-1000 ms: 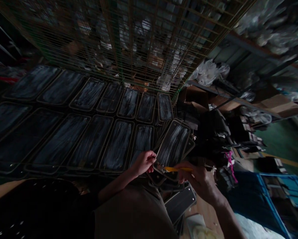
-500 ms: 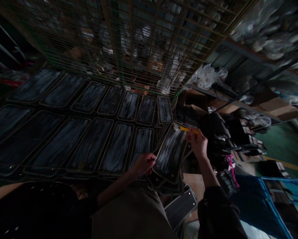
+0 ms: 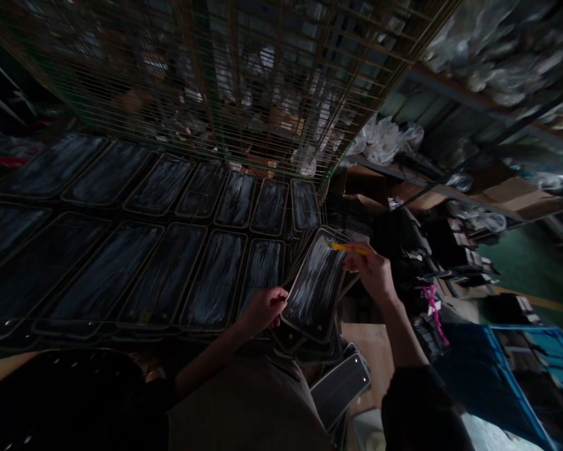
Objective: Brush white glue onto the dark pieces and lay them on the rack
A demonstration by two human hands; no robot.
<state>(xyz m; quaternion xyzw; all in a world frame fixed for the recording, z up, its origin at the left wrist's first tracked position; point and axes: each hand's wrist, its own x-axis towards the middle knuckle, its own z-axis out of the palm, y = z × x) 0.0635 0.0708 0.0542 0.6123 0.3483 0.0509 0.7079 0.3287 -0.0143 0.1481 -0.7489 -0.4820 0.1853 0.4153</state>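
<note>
My right hand (image 3: 374,270) grips a brush with a yellow handle (image 3: 349,248). The brush tip rests near the top end of a dark rectangular panel (image 3: 312,285) with rounded corners, a pale rim and whitish streaks along it. This panel lies tilted on a stack of similar ones. At its lower left edge, my left hand (image 3: 265,308) is closed with thumb and finger pinched on the rim. To the left, two rows of like panels (image 3: 215,275) lie side by side, streaked with white to differing degrees.
A wire mesh cage (image 3: 262,81) rises behind the panels. Shelving on the right holds plastic bags (image 3: 384,138) and an open cardboard box (image 3: 516,194). Stacked dark pieces stand beneath it. A blue-framed bin (image 3: 501,369) sits at lower right; another panel (image 3: 340,388) leans below the stack.
The brush has shifted slightly left on the panel's top end, and white streaks there look denser. My left hand stays at the rim. The whole view has shifted slightly.
</note>
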